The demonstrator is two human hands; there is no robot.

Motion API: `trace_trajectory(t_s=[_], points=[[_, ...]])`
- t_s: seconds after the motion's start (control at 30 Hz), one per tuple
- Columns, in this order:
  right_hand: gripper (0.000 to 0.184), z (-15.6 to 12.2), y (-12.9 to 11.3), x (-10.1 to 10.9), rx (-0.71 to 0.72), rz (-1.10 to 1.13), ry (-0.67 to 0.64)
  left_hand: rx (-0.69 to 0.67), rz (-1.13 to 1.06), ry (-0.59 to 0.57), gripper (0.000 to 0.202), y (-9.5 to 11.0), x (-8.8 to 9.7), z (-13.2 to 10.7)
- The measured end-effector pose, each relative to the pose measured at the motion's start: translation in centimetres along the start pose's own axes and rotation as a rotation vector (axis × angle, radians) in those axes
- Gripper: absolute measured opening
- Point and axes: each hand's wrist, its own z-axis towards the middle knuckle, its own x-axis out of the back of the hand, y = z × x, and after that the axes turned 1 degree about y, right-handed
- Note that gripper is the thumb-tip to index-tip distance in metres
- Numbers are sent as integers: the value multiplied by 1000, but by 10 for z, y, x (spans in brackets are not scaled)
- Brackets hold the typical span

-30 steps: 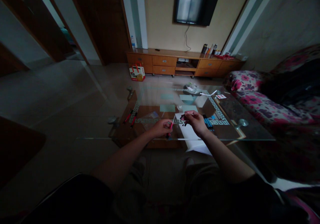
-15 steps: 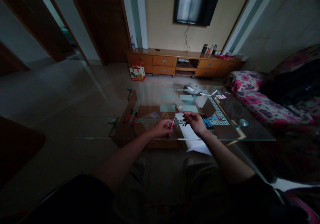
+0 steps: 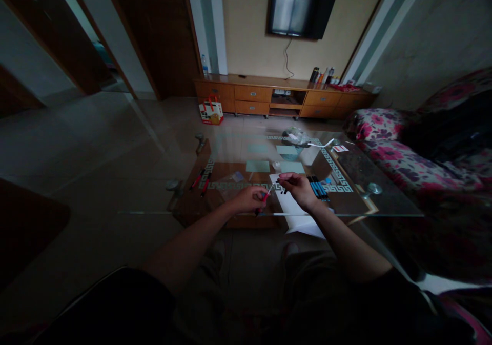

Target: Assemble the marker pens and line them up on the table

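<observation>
My left hand (image 3: 250, 199) is closed around a slim red pen (image 3: 265, 197) with a dark lower end; a thin pale tip sticks up from it toward my other hand. Fingers pinched, my right hand (image 3: 300, 188) holds a small dark piece (image 3: 280, 181), close to that tip. Whether the two touch, I cannot tell. Under my hands lies a white sheet of paper (image 3: 294, 209), its near end hanging past the glass edge. Small black pieces (image 3: 283, 191) show over the paper. Several blue-and-black pens (image 3: 318, 188) lie right of my right hand.
Red-and-black pens (image 3: 206, 182) lie at the left of the glass table (image 3: 234, 153). A clear plastic bag (image 3: 295, 136) and a red-and-white card (image 3: 340, 149) are at its far side. Beyond stands a wooden TV cabinet (image 3: 251, 94); a flowered sofa (image 3: 388, 155) is to the right.
The pen in my left hand has tilted right, bringing its pale tip nearer to my right fingers. My right hand has shifted slightly left.
</observation>
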Motion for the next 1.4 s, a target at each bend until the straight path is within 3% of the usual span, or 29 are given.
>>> trace_trajectory(t_s=[0.63,1.4], points=[[35,0,0,-1,3,-19,-45,33,10,-8,48,5,-1,0],[36,0,2,2,0,-48,-61,-50,188,79,41,7,1,1]])
